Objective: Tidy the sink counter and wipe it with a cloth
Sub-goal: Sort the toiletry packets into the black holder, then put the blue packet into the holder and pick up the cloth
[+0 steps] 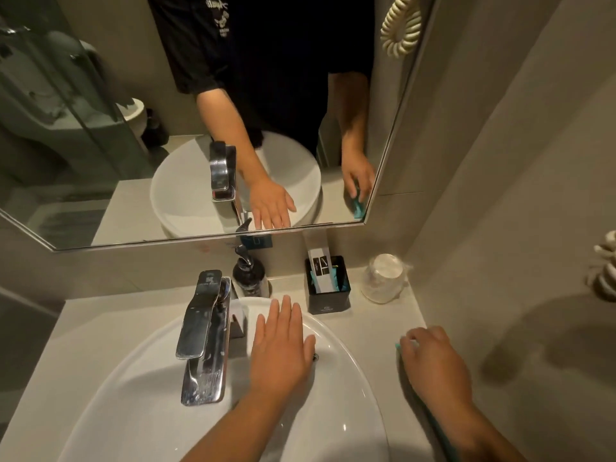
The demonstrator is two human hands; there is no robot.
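My left hand (281, 341) lies flat and open on the far rim of the white basin (350, 388), fingers spread, holding nothing. My right hand (430, 358) is curled on the beige counter (383, 315) to the right of the basin, fingers closed on a teal item (397, 346) that shows only as a thin edge at my fingertips and under my forearm. The mirror reflection shows the same teal piece under that hand. Whether it is a cloth or a packet I cannot tell.
A chrome tap (203, 331) stands at the basin's left. Behind it is a dark soap pump bottle (248, 273). A black caddy (328, 285) with packets and a wrapped cup (383, 278) stand at the back right. The wall closes off the counter's right side.
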